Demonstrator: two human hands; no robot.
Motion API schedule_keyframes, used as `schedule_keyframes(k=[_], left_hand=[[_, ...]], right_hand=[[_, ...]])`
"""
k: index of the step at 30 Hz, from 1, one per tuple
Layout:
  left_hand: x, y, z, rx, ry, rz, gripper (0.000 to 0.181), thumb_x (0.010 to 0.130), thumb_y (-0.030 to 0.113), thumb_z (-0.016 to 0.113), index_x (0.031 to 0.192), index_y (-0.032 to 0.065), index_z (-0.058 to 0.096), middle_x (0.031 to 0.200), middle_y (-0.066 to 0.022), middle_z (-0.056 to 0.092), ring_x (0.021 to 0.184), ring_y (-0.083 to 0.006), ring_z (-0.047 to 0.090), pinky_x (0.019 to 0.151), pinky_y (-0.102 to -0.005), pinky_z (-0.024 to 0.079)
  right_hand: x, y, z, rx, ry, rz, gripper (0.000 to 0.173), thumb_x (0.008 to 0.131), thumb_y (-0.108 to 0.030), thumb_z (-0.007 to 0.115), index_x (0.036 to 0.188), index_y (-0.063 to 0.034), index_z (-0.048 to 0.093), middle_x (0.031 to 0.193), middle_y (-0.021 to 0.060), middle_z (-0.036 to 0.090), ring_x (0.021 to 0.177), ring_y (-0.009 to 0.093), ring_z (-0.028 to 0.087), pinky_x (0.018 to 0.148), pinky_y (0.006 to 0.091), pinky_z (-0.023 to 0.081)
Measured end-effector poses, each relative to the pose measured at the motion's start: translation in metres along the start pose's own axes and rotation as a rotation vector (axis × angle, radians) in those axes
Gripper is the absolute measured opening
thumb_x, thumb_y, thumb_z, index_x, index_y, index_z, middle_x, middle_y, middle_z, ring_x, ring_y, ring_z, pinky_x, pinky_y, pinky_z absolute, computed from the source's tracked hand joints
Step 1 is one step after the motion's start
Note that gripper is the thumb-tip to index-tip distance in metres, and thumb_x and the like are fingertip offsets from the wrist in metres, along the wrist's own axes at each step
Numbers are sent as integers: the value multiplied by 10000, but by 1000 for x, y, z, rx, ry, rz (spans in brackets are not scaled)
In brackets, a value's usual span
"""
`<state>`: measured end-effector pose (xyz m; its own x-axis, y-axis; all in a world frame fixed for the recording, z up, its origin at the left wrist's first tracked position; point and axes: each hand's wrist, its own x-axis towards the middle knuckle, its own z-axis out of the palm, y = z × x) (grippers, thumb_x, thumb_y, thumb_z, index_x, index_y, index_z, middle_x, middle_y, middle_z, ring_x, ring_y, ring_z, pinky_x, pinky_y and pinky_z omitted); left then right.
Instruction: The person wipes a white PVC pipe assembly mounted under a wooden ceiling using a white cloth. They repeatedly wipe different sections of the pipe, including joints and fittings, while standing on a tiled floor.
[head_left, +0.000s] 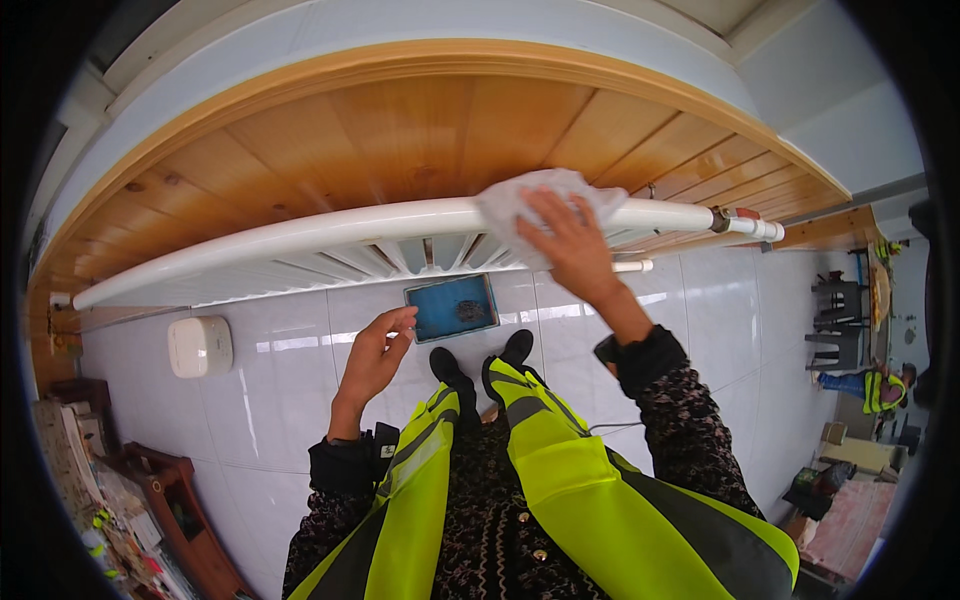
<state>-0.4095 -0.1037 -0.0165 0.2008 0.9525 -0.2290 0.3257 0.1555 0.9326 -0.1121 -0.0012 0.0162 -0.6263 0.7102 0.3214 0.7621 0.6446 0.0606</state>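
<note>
A pale cloth (517, 217) is draped over the thick white top pipe of a radiator (360, 220). My right hand (570, 244) lies on the cloth with its fingers spread over it, holding it against the pipe toward the right part of the radiator. Under the cloth, that stretch of pipe is hidden. My left hand (379, 349) is lower and to the left, holding nothing, its fingers loosely bent and apart. In the picture its fingertips overlap the left edge of a blue tray (439, 300) on the floor; a dark clump (470, 310) lies in the tray.
Wood panelling (427, 135) rises behind the radiator. A valve (720, 218) joins the pipe's right end. On the tiled floor stands a white appliance (200, 346). Dark wooden furniture (172, 487) is at lower left. At far right are stools (836, 322) and another person (874, 388).
</note>
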Motion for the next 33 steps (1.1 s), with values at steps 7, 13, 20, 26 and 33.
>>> schedule_keyframes(k=[7,13,20,26,33], left_hand=[[13,18,16,9,-91,-6,298,903,111,511,1192,42,532,1064,-112,618,972,-173,581,788,-283,458],[17,35,31,-133,-84,-20,303,918,130,485,1205,46,523,1040,-90,615,955,-155,571,813,-276,447],[7,57,39,-495,201,-56,312,931,210,477,1180,27,517,991,-67,616,929,-140,570,780,-270,444],[-35,70,35,-530,364,-108,290,923,211,502,1144,27,542,926,-76,631,885,-147,587,764,-271,446],[-22,75,42,-876,34,116,617,880,436,543,1303,19,374,1199,-112,519,1125,-219,496,930,-391,412]], right_hand=[[-39,41,-6,109,252,505,521,590,87,571,1075,-101,536,1217,78,517,1235,266,397,1045,458,225],[3,-3,12,276,385,484,426,664,27,552,1075,-85,565,1129,93,577,1161,286,475,1023,454,226],[40,-74,3,1771,-60,554,371,723,-14,573,1090,-71,572,1053,103,610,1051,245,551,926,353,400],[33,-59,4,2751,-461,816,393,828,-140,506,1182,31,495,1103,118,597,1024,249,574,944,369,423],[27,-64,-27,1972,-277,577,544,805,-122,545,1312,-1,387,1247,123,501,1130,230,493,983,323,367]])
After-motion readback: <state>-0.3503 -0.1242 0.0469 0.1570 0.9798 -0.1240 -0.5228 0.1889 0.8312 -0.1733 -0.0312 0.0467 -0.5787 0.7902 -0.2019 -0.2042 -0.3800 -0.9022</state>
